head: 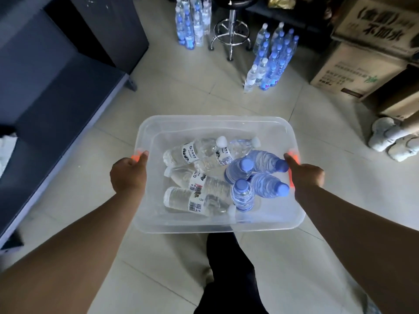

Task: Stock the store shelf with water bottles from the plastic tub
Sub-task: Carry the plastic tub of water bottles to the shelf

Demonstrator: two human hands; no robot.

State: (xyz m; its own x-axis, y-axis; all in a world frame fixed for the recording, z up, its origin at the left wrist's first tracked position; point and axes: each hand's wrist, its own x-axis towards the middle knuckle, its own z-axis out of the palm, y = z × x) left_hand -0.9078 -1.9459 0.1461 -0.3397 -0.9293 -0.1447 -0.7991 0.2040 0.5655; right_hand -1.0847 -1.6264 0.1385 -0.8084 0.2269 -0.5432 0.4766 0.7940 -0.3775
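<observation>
Both forearms reach in from 7 and 5 o'clock, with a dark trouser leg [229, 279] between them at 6 o'clock. At centre they carry a clear plastic tub [217, 224] held above the tiled floor [95, 159]. At the tub's 9 o'clock rim the left hand [128, 175] grips an orange handle [137, 155], thumb on top; the other fingers curl beneath the rim, out of sight. At the 3 o'clock rim the right hand [306, 174] grips the matching orange handle [294, 156] the same way.

Inside the tub, four clear bottles with white caps [192, 152] lie on their sides toward 9 o'clock. Four blue-capped bottles [242, 196] crowd the 3 o'clock side, two upright, two leaning against the wall.

Open floor runs from the tub's far rim toward 12 o'clock. That lane is edged at 9 to 11 o'clock by a dark low shelf unit [56, 105] whose corner juts in near 10 o'clock. At 12 o'clock stands a chrome stool [231, 35], with one cluster of standing bottles [192, 23] just left of it and another cluster [272, 57] at 1 o'clock. Cardboard boxes [362, 64] stack up at 2 o'clock. White shoes [390, 139] rest at 3 o'clock, well apart from the tub.
</observation>
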